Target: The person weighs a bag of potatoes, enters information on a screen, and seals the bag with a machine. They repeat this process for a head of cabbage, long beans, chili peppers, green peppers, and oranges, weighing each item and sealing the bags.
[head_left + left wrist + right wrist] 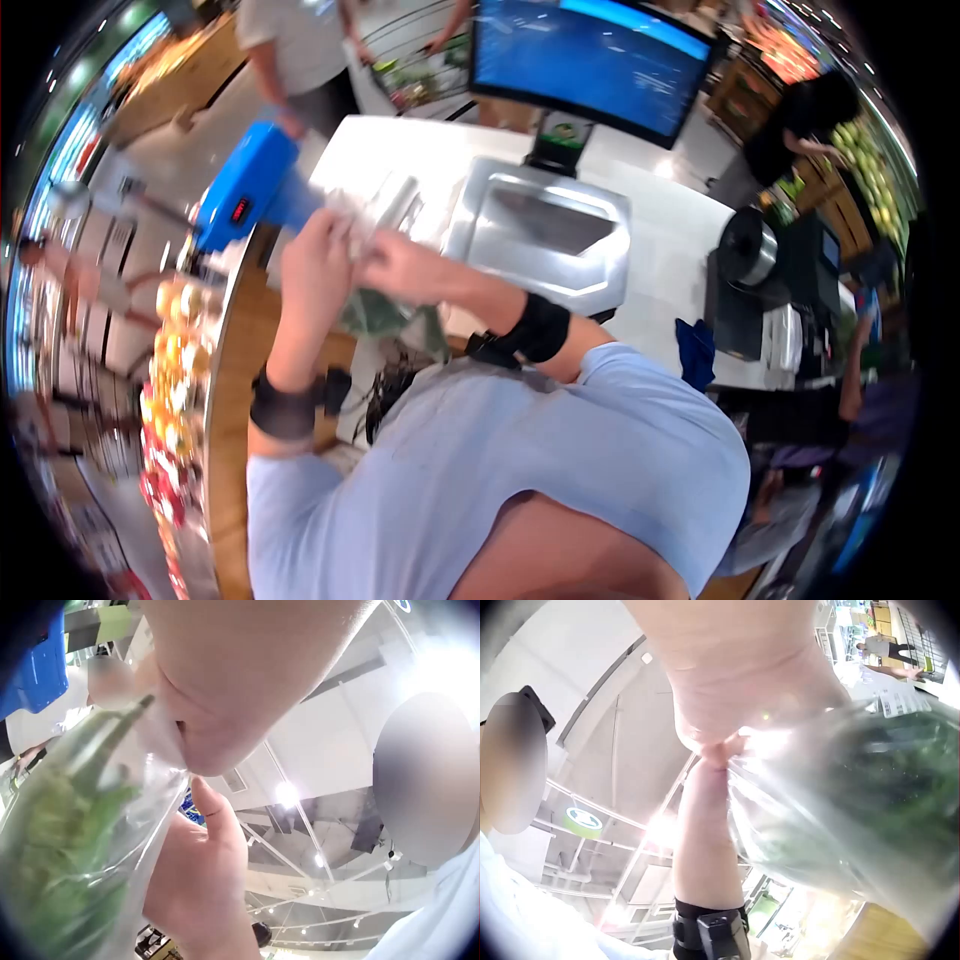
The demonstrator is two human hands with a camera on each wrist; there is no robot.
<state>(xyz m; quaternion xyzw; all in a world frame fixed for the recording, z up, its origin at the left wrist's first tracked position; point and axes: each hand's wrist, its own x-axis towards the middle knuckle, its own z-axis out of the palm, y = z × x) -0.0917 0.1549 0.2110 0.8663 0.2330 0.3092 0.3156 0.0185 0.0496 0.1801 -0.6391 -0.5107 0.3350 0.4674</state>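
Both hands meet at the gathered neck of a clear plastic bag of green vegetables (382, 315), beside a blue machine with red digits (245, 190). My left hand (318, 262) grips the bag's neck. Close against it, my right hand (405, 268) pinches the plastic with thumb and fingers. In the left wrist view the bag (67, 832) hangs below the hands, with long green stalks and leaves pressed against the film. A white barcode label (901, 703) shows on the bag in the right wrist view. Some fingertips are hidden behind the hands.
A steel scale tray (545, 285) sits on the white counter (660, 235), under a large monitor (590, 65). A black printer-like device (745, 300) and a blue cloth (695, 352) lie to the right. Packed fruit (175, 370) lines the left side. Other people stand around.
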